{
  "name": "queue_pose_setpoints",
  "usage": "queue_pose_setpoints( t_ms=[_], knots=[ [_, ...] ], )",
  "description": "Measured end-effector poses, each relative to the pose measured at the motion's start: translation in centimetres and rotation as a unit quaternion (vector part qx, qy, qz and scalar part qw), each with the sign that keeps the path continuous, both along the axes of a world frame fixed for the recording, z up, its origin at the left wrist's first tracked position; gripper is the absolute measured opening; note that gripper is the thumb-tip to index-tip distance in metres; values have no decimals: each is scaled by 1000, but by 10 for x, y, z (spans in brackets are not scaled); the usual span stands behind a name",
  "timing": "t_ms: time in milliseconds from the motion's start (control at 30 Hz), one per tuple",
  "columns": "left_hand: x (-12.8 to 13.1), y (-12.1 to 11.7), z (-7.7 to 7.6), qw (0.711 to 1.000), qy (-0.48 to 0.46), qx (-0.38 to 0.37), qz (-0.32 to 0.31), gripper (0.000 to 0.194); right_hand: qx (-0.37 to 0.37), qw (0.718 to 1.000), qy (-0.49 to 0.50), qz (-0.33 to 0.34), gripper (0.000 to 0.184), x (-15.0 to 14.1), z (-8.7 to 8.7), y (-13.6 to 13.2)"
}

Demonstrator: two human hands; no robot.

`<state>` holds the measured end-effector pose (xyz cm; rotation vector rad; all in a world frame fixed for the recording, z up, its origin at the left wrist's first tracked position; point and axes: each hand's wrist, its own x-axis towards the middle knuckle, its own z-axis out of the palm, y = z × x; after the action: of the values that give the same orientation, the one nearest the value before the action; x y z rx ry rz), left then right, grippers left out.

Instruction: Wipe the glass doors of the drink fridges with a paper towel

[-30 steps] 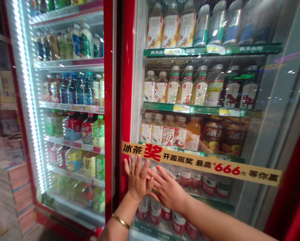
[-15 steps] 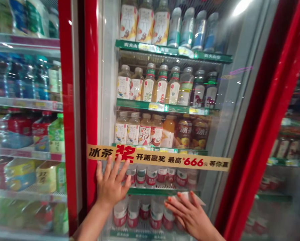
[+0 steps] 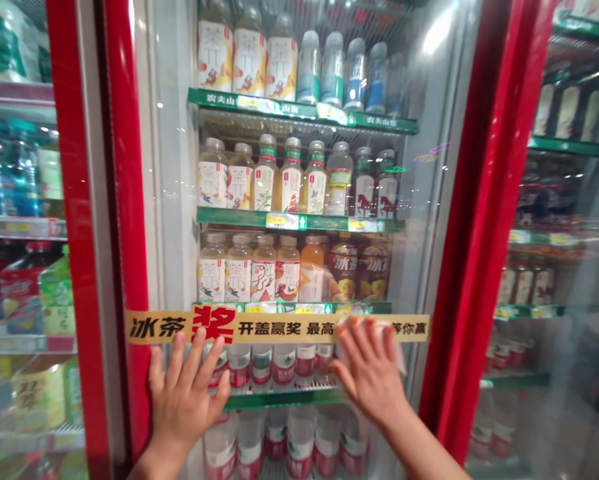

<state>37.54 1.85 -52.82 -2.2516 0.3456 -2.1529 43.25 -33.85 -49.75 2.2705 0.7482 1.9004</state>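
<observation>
Left hand at seven o'clock and right hand at five o'clock lie spread on a drinks cooler's glass door, a pale cloth beneath the right fingers.

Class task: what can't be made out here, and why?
Head view:
Pale sheet under the right hand: cloth or paper, hidden by fingers.
Yellow banner: wording covered by that hand.
Lowest-shelf bottles: cut off by bottom edge.
Top-shelf bottles: caps cut off by top edge.

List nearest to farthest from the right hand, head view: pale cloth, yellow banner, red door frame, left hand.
1. Tie: pale cloth and yellow banner, both at the fingertips of the right hand.
2. Red door frame, to its right.
3. Left hand, across the door, at left.
</observation>
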Motion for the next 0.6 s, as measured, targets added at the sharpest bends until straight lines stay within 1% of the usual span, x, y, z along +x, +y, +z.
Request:
queue_pose_setpoints(
  t_ms=[33,67,100,133,167,200,233,267,300,333,367,400,433,467,500,533,567,600],
  knots=[
    [0,0,0,1000,-2,-1,-1,80,92,995,14,-15,79,5,18,-6],
    [0,-1,0,1000,-4,-1,-3,80,183,982,27,-26,79,8,35,-7],
    [0,-1,0,1000,-7,-1,-5,80,247,968,34,-30,78,9,48,-2],
    [0,-1,-1,1000,-6,-1,-5,79,268,962,35,-24,78,8,54,9],
    [-1,-1,-1,1000,-4,-2,-6,79,241,970,34,-10,78,4,55,23],
    [-1,-1,-1,1000,-1,-5,-7,79,171,985,30,12,78,-1,52,39],
    [-1,-1,-1,1000,3,-10,-10,78,76,996,27,38,79,-6,46,53],
    [-1,-1,-1,1000,6,-15,-12,77,-16,998,22,62,79,-10,40,62],
    [-2,-1,-1,1000,6,-18,-15,77,-78,994,17,74,78,-12,36,64],
    [-2,-1,-1,1000,5,-19,-16,77,-93,993,18,69,79,-12,37,59],
    [-2,-2,-1,1000,2,-18,-15,78,-59,997,24,49,79,-9,42,48],
    [-1,-2,0,1000,-1,-15,-14,78,14,999,30,18,79,-4,53,34],
    [-1,-3,0,1000,-3,-12,-14,78,107,994,36,-14,78,2,67,19],
    [-1,-3,0,1000,-6,-11,-14,78,196,979,38,-39,77,8,83,8],
    [-1,-4,0,1000,-7,-12,-15,78,265,962,35,-49,76,13,99,3],
    [0,-4,-1,1000,-6,-15,-18,78,305,951,30,-41,76,16,111,6],
    [0,-4,-1,1000,-5,-20,-19,78,314,949,24,-21,76,17,119,17],
    [0,-3,-1,1000,-2,-23,-19,78,295,955,21,8,78,15,123,36]
  ],
)
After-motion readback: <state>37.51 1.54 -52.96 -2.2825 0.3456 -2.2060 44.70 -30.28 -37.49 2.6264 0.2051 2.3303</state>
